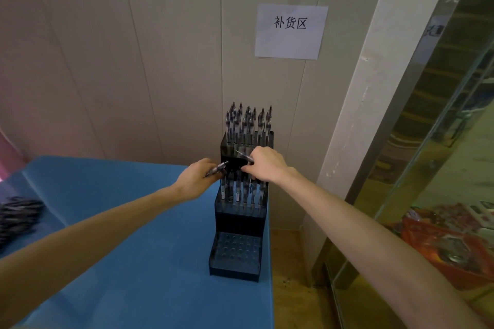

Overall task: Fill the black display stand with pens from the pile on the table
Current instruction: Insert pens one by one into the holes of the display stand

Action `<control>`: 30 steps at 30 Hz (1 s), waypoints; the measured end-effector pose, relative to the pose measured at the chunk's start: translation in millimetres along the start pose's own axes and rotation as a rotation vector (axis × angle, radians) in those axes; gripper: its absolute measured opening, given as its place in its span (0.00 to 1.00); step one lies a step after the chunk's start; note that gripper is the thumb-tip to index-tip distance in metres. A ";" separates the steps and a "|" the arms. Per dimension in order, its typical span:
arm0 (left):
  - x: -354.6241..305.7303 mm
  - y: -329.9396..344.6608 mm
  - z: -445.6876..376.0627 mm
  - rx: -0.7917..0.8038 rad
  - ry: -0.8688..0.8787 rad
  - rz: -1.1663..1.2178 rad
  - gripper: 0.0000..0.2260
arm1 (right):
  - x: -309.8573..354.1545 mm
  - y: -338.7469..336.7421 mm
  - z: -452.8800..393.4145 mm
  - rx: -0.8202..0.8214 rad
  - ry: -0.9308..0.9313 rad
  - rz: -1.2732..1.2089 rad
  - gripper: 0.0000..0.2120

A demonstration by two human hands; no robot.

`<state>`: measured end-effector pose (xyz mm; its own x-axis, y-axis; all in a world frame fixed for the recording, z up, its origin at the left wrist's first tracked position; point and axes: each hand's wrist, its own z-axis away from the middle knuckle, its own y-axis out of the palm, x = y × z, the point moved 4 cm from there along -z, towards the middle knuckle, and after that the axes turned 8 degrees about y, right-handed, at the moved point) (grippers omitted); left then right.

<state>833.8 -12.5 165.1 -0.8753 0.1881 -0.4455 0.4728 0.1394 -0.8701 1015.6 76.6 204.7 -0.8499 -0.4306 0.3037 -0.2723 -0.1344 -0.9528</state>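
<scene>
We are working at the black display stand, which is sitting at the far right edge of the blue counter, close against the wall. Its top tier and middle tier are already holding upright pens, while the lowest tier is showing only empty holes. Our right hand is reaching over the middle tier, its fingers pinching a pen that is lying nearly level; our left hand is curling round another pen or a few just beside the stand's left wall. The pile of pens is lying well apart, at the counter's left edge. We are judging the risks like this: the stand is perching right at the counter's edge, so a sideways push while seating a pen could be tipping it toward the floor; our wrist could also be knocking the standing pens askew. On the wall, a paper sign is reading "补货区".
</scene>
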 end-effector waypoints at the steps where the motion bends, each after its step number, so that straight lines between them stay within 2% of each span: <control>1: 0.2 -0.1 0.4 0.008 -0.018 0.025 0.18 | -1.0 0.6 0.0 -0.002 0.006 -0.016 0.15; 6: 3.6 1.6 -3.0 0.052 -0.089 0.106 0.17 | -4.8 -2.5 -2.5 -0.043 0.006 -0.141 0.24; 9: 7.1 -4.3 -8.0 0.063 -0.143 0.151 0.09 | -9.1 -11.7 2.8 -0.144 -0.017 -0.218 0.20; 12: 2.1 -19.4 -11.5 -0.022 -0.157 0.197 0.12 | -12.6 -24.5 7.7 -0.218 -0.030 -0.309 0.14; 14: -7.4 -27.1 -11.3 -0.107 -0.162 0.345 0.13 | -17.2 -30.3 12.3 -0.242 -0.028 -0.422 0.16; 17: -26.0 -36.5 -6.1 -0.229 -0.109 0.543 0.11 | -24.1 -32.5 25.5 -0.264 -0.015 -0.666 0.17; 21: -45.8 -32.9 8.7 -0.267 0.003 0.683 0.08 | -29.8 -23.6 49.4 -0.326 -0.035 -0.880 0.09; 24: -54.1 -20.3 24.2 -0.329 0.015 0.727 0.08 | -29.1 -10.1 66.3 -0.364 -0.070 -0.938 0.06; 30: -60.3 4.6 47.5 -0.405 0.029 0.737 0.05 | -25.2 11.8 85.6 -0.426 -0.061 -0.937 0.09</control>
<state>883.9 -69.4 177.9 -0.3281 0.3916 -0.8597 0.9270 0.3084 -0.2133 1072.4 9.4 185.5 -0.1930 -0.3621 0.9119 -0.9612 -0.1167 -0.2498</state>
